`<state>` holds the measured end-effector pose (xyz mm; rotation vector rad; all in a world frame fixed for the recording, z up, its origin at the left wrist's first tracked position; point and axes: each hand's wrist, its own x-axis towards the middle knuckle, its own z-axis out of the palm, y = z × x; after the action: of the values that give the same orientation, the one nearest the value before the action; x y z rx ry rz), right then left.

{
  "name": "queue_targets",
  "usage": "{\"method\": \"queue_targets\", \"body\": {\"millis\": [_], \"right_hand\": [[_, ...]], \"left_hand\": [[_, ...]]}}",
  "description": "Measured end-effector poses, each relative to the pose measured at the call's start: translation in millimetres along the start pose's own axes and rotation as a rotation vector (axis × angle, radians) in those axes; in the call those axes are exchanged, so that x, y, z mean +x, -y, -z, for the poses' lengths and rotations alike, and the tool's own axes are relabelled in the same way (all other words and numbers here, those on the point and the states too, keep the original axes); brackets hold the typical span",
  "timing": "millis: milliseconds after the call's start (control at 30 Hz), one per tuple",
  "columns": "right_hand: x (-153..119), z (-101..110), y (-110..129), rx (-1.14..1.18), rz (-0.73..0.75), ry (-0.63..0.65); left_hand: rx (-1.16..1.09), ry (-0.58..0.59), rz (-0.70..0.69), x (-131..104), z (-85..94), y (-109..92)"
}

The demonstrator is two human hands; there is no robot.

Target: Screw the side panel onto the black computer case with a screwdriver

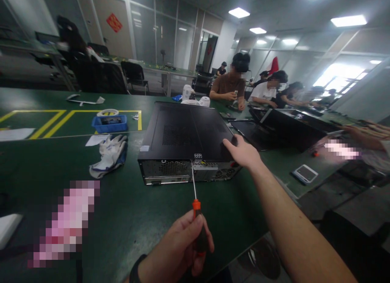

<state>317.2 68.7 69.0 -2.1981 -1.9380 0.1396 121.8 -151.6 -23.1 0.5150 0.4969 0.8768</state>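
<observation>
One blue tray (109, 129) is sitting left of centre in the frame, holding dark items too small to tell, with one white tape roll (107, 115) showing at its back edge. One black computer case (201, 128) is lying flat at the centre, its rear panel facing you; a second case (289, 130) is standing at the right, its inside partly showing. A green table (137, 210) is spreading beneath the first, and one red paper (114, 22) is hanging at upper left. Your left hand (187, 238), lower centre, is wrapping its fingers around one screwdriver (197, 205), whose shaft is reaching the rear panel. Your right hand (246, 153) is resting on the case's right edge; you cannot tell how wide its fingers are spreading.
</observation>
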Motion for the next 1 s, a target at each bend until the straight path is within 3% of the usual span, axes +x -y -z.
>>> {"method": "queue_targets", "body": {"millis": [533,1000], "right_hand": [[0.7,-1.5,-1.8,0.006,0.004,-0.013],[0.6,-1.9,-1.8,0.007,0.013,-0.009]], "left_hand": [[-0.099,-0.006,0.032,-2.7,-2.6,-2.8],[0.006,-0.020,-0.013,-0.3,-2.3,-0.4]]}}
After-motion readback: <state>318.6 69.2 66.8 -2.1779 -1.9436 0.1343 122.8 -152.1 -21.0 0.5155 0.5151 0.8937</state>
